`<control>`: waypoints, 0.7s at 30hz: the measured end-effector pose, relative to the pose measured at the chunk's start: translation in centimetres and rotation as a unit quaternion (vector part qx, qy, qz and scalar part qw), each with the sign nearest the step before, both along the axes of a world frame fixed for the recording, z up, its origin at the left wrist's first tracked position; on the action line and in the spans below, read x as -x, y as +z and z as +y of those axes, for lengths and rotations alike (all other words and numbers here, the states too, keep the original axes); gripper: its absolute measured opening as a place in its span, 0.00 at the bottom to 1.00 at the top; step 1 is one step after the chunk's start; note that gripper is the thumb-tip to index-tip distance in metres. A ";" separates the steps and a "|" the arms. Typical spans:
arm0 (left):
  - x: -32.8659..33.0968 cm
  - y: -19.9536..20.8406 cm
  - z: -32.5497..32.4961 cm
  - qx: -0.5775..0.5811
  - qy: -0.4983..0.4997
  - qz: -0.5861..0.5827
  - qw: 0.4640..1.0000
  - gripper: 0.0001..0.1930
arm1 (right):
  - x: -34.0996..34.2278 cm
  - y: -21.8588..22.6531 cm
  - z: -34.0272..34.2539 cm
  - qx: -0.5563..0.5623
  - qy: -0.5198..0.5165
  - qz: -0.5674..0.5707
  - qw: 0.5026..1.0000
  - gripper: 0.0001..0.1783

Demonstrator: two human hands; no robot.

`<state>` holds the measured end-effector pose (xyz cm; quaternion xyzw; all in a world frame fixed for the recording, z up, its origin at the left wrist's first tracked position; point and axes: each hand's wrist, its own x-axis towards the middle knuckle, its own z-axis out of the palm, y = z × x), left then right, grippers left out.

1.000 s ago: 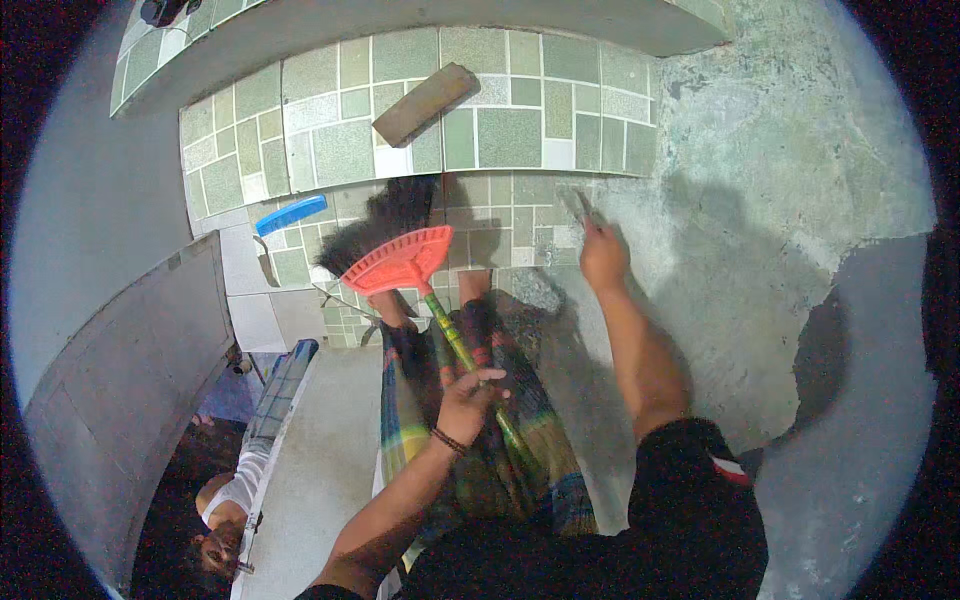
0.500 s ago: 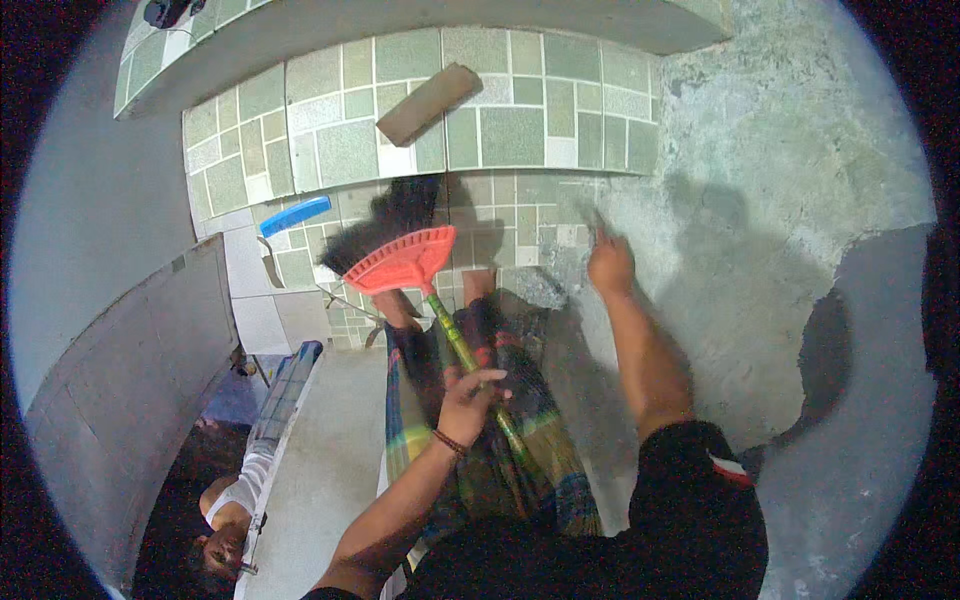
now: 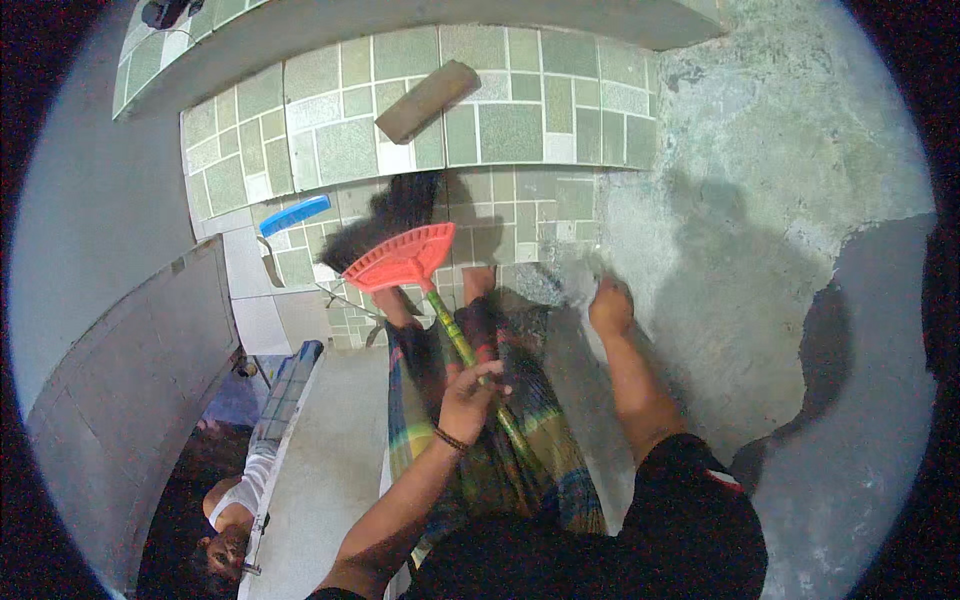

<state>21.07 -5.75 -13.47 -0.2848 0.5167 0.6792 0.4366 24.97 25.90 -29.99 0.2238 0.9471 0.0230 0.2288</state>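
Note:
A broom with a red-orange plastic head and dark bristles slants across my front, bristles against the tiled floor. My left hand, with a beaded bracelet at the wrist, is closed around its green-and-yellow handle. Out to the right, my right hand is apart from the broom, over the bare patchy floor next to the tiles. Its fingertips are smeared by motion, and I cannot make out anything in them. My bare feet show just behind the broom head.
A brown block rests on the tiled step ahead. A blue ribbed plastic piece is left of the bristles. At the lower left, beyond a pale ledge, is a person in a white sleeveless top. A grey panel stands at left.
My right hand has drawn back toward me, and its index finger no longer points straight ahead. The broom and my left hand have barely moved.

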 end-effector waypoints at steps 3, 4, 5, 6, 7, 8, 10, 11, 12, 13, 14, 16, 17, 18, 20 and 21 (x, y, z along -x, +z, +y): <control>-0.5 -0.1 0.2 0.021 -0.013 -0.014 1.000 0.12 | 7.1 -2.5 1.4 0.070 0.043 0.107 0.991 0.26; -0.6 -0.3 0.3 0.018 -0.010 -0.019 1.000 0.12 | 9.4 -3.8 1.3 0.095 0.053 0.081 0.991 0.26; -0.8 -0.4 0.3 0.015 -0.009 -0.024 1.000 0.12 | 10.4 -4.6 1.0 0.115 0.090 0.126 0.981 0.26; -0.8 -0.6 0.3 0.012 -0.007 -0.028 0.999 0.12 | 10.6 -5.1 0.7 0.119 0.073 0.041 0.989 0.26; -0.9 -0.7 0.3 -0.001 -0.005 -0.025 1.000 0.12 | 10.1 -5.5 0.2 0.119 0.068 0.000 0.991 0.26; -0.9 -0.8 0.2 -0.013 -0.002 -0.019 1.000 0.12 | 9.0 -5.6 -0.3 0.125 0.085 -0.006 0.988 0.27; -0.7 -0.9 0.0 -0.017 -0.009 0.000 1.000 0.12 | 4.5 -4.3 -0.7 0.129 0.042 -0.048 0.990 0.28; -0.6 -0.8 -0.1 -0.010 -0.020 0.010 1.000 0.12 | 2.0 -3.3 -0.6 0.103 0.056 -0.084 0.990 0.29; -0.5 -0.8 -0.1 0.015 -0.045 0.010 0.999 0.12 | -0.6 -2.0 -0.6 0.077 0.077 -0.044 0.993 0.30; -0.4 -0.8 -0.1 0.004 -0.034 0.013 0.999 0.12 | -2.4 -0.9 -0.7 0.042 0.083 -0.048 0.994 0.30; -0.3 -0.9 0.0 0.011 -0.036 0.006 0.999 0.12 | -3.6 0.2 -0.8 0.077 0.052 -0.034 0.995 0.30; -0.3 -1.0 0.4 0.018 -0.022 -0.020 0.999 0.12 | -4.1 2.3 -1.1 0.140 -0.031 -0.080 0.986 0.31; -0.4 -1.2 0.6 0.018 -0.008 -0.040 0.999 0.12 | -3.3 2.7 -1.8 0.147 -0.041 -0.049 0.987 0.30; -0.5 -1.4 0.9 0.005 0.007 -0.039 0.999 0.12 | -1.8 2.6 -2.7 0.145 -0.043 -0.007 0.988 0.29; -0.6 -2.0 1.2 0.004 -0.034 -0.003 0.999 0.12 | 3.2 0.8 -4.2 0.166 -0.009 0.105 0.981 0.27; -0.8 -2.1 1.3 0.033 -0.072 0.010 0.997 0.13 | 5.7 -0.7 -4.8 0.186 0.009 0.128 0.974 0.27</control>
